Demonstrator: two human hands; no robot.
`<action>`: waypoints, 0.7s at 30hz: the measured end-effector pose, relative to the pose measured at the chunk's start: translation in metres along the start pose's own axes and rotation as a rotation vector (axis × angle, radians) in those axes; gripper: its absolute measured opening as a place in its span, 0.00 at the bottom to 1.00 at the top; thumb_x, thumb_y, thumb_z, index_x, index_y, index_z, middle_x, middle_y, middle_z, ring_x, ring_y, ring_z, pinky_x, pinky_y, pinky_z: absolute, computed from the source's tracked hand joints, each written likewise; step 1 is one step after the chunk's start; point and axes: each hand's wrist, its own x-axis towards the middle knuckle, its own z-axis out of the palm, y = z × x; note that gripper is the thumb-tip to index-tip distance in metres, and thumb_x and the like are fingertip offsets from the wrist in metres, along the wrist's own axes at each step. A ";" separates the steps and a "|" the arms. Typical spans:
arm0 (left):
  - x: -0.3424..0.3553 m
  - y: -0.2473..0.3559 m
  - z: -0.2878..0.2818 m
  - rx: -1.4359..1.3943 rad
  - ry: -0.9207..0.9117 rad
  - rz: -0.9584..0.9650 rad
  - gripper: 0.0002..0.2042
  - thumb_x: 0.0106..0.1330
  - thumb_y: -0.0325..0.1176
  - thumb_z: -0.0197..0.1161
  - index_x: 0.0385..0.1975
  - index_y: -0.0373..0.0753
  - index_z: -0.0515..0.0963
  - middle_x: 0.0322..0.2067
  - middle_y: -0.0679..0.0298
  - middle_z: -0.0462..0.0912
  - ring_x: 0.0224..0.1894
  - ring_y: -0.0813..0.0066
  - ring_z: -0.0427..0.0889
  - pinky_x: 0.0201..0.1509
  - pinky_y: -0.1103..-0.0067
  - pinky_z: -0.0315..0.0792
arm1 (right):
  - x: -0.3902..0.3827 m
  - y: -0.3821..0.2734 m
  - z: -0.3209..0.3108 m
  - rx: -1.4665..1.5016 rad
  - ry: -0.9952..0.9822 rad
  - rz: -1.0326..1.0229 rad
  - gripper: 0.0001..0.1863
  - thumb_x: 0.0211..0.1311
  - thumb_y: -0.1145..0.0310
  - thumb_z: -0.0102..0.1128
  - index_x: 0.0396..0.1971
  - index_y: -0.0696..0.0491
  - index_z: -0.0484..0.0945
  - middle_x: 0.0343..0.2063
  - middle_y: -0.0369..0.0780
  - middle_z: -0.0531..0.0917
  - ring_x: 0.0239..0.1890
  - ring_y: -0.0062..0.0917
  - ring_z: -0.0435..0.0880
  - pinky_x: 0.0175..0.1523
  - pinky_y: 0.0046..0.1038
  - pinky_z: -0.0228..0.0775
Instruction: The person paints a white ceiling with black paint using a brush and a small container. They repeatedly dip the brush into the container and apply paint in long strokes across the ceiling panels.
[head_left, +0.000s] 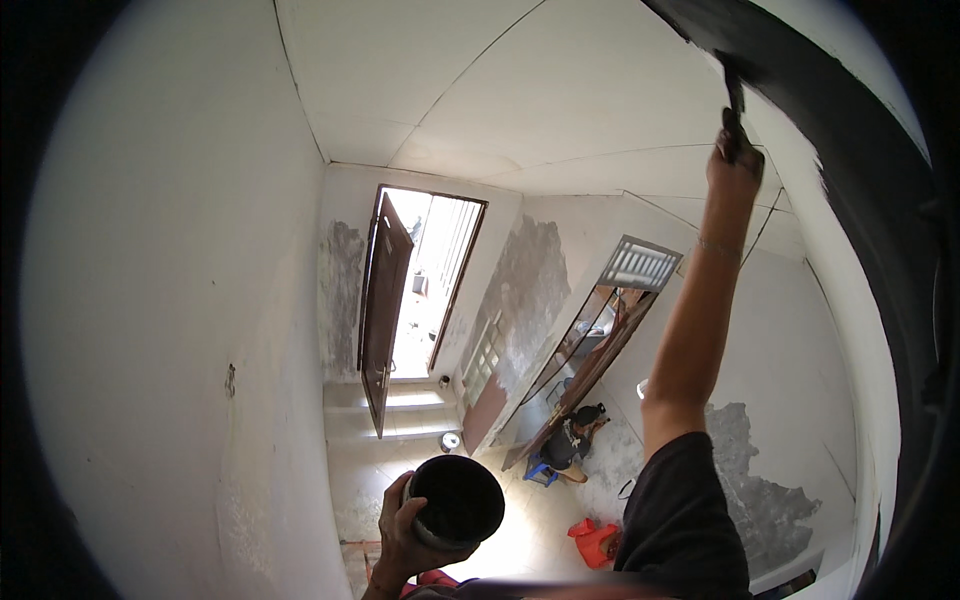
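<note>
My left hand (398, 535) grips a round paint can (458, 502) from its left side, thumb over the rim. The can's inside is dark, and I cannot tell how full it is. At upper right my right arm is stretched high, and my right hand (735, 160) is closed round the dark handle of a paintbrush (734, 88). The brush's tip meets the edge of a black painted band (840, 110) that curves along the top of the white surface on the right. The bristles are hard to make out against the black paint.
Far below, a person (568, 440) sits on a blue stool (541, 471) by a doorway. A brown door (388, 290) stands ajar over steps. A small can (450, 441) and a red-orange bag (592, 542) are on the floor. A plain wall (180, 300) rises at left.
</note>
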 end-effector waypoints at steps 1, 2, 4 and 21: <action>0.000 0.000 0.000 -0.008 -0.007 -0.009 0.58 0.36 0.52 0.92 0.69 0.59 0.58 0.64 0.43 0.72 0.64 0.42 0.78 0.65 0.52 0.77 | -0.019 -0.011 -0.017 0.038 -0.008 0.015 0.19 0.59 0.74 0.58 0.48 0.69 0.80 0.38 0.51 0.88 0.27 0.28 0.75 0.29 0.23 0.62; 0.001 0.000 0.000 -0.013 -0.016 -0.022 0.58 0.35 0.52 0.92 0.68 0.59 0.59 0.64 0.42 0.72 0.64 0.42 0.78 0.65 0.52 0.77 | -0.041 -0.024 -0.035 0.076 -0.014 0.029 0.24 0.58 0.74 0.59 0.53 0.70 0.78 0.41 0.51 0.87 0.27 0.27 0.74 0.29 0.22 0.62; 0.001 0.001 -0.001 -0.017 -0.019 -0.030 0.58 0.35 0.52 0.93 0.68 0.59 0.59 0.64 0.42 0.72 0.65 0.41 0.77 0.66 0.52 0.77 | -0.065 -0.033 -0.048 0.664 0.066 0.340 0.30 0.56 0.73 0.61 0.60 0.71 0.75 0.47 0.51 0.86 0.28 0.25 0.71 0.28 0.21 0.61; 0.016 0.001 0.003 -0.060 -0.062 0.025 0.56 0.37 0.47 0.92 0.67 0.55 0.60 0.61 0.38 0.72 0.60 0.37 0.79 0.60 0.51 0.81 | -0.094 -0.106 -0.063 0.787 0.159 0.488 0.28 0.64 0.80 0.57 0.64 0.72 0.69 0.49 0.55 0.83 0.29 0.28 0.70 0.32 0.24 0.62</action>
